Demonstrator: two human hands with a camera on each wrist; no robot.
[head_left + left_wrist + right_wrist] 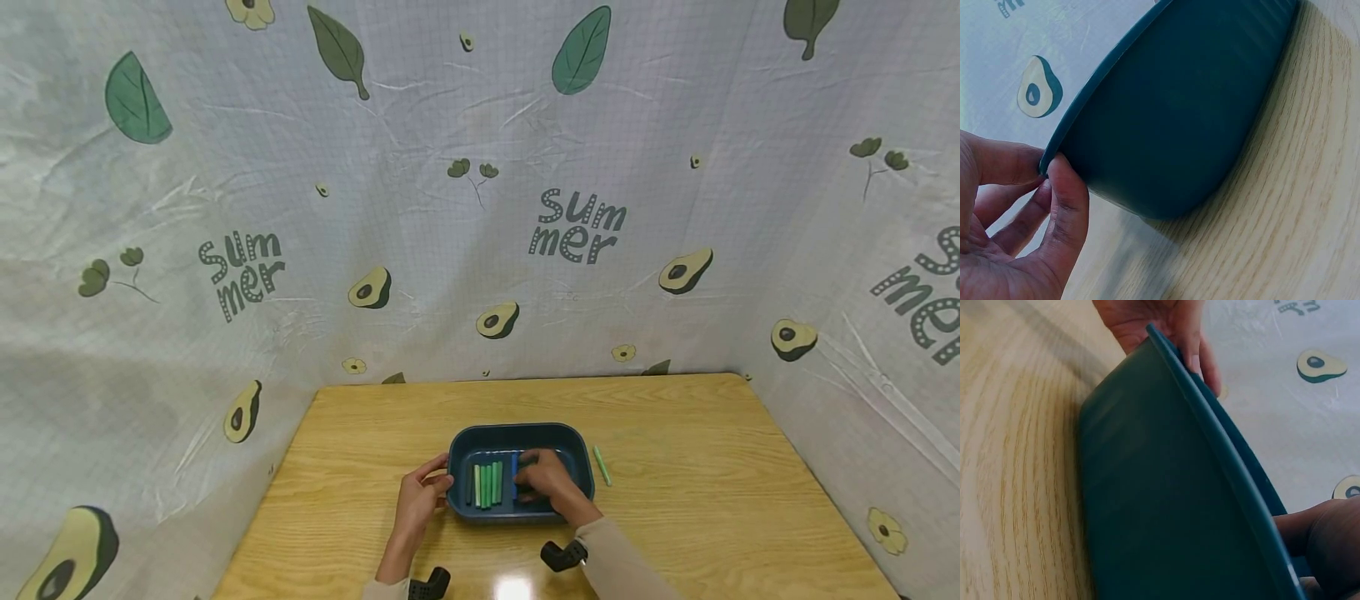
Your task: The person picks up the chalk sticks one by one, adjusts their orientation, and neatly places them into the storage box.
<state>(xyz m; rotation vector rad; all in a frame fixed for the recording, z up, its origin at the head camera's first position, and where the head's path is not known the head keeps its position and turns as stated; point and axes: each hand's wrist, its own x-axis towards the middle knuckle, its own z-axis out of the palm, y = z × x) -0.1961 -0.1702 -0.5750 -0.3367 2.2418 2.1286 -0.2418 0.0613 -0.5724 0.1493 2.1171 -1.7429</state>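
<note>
A dark teal tray (517, 518) sits on the wooden table with a row of stick-shaped pieces in its left part. Several are green sticks (485, 485), and a dark stick (469, 485) lies at the row's left end. My left hand (422, 493) pinches the tray's left rim between thumb and fingers, as the left wrist view shows closely. Reaching over the near right rim, my right hand (546, 477) is inside the tray, its curled fingers on a blue stick (514, 477) right of the row. In the right wrist view the tray wall hides the fingertips.
A light green stick (602, 465) lies on the table (697, 483) just right of the tray. Behind and along the sides hangs a white printed sheet (420, 217) with avocados and leaves.
</note>
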